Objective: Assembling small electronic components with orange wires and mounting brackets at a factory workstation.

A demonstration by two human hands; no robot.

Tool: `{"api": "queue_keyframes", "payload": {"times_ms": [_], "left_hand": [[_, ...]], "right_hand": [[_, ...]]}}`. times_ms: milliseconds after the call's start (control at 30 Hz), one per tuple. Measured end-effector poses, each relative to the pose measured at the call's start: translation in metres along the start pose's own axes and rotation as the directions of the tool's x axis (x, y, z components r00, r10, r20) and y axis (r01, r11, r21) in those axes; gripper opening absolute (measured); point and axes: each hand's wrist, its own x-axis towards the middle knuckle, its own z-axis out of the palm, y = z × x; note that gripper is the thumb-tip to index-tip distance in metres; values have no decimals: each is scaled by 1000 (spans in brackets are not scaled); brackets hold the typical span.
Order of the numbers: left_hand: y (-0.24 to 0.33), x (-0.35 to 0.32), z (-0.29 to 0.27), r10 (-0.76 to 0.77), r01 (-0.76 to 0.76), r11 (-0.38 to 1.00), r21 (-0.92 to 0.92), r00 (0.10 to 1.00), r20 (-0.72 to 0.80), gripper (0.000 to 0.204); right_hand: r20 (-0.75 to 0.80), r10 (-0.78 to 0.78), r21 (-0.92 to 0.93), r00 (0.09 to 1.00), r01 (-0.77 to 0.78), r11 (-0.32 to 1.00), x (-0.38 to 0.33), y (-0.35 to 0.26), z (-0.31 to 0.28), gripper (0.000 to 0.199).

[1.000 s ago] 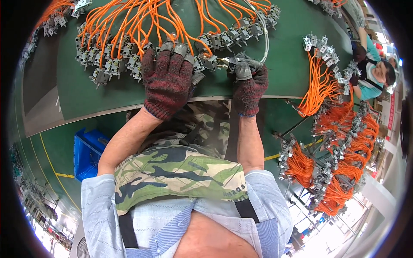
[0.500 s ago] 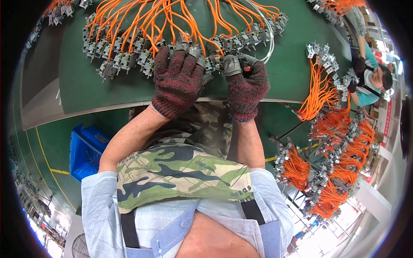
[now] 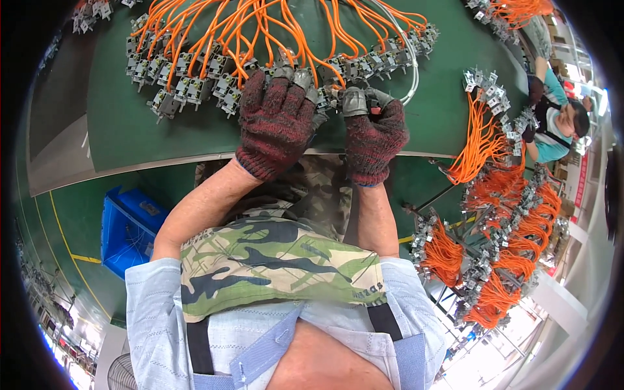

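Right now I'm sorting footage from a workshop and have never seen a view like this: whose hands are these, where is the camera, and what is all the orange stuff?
The camera sits on a person's head and looks down through a fisheye lens, so straight edges bend. The two forearms rising from the lower edge are that person's own. Both hands wear dark red knitted gloves. The left hand lies flat on a row of grey connectors joined to orange wires, spread on a green table. The right hand is closed around one grey connector piece at the end of that row. More orange wire bundles hang on a rack at the right. A blue crate stands on the floor, and another person works nearby.
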Motion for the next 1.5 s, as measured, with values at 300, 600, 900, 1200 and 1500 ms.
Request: {"api": "queue_keyframes", "payload": {"times_ms": [300, 600, 900, 1200, 1500], "left_hand": [[0, 1, 1, 4, -3, 1000, -16, 1000, 13, 44], [-1, 3, -3, 7, -7, 1000, 3, 1000, 24, 47], [-59, 45, -61, -98, 93, 995, 33, 976, 194, 71], [-49, 40, -32, -125, 115, 992, 49, 939, 322, 92], [-46, 36, -30, -107, 98, 994, 45, 936, 335, 88]], "right_hand": [[-17, 136, 184, 991, -131, 974, 0, 11, 2, 26], [63, 46, 59, 997, -49, 997, -1, -2, -2, 27], [128, -18, 320, 992, -24, 947, 7, -12, 0, 33], [92, -12, 349, 996, -21, 937, 3, -3, 26, 36], [17, 46, 459, 999, -49, 887, 1, -1, 33, 36]]}}
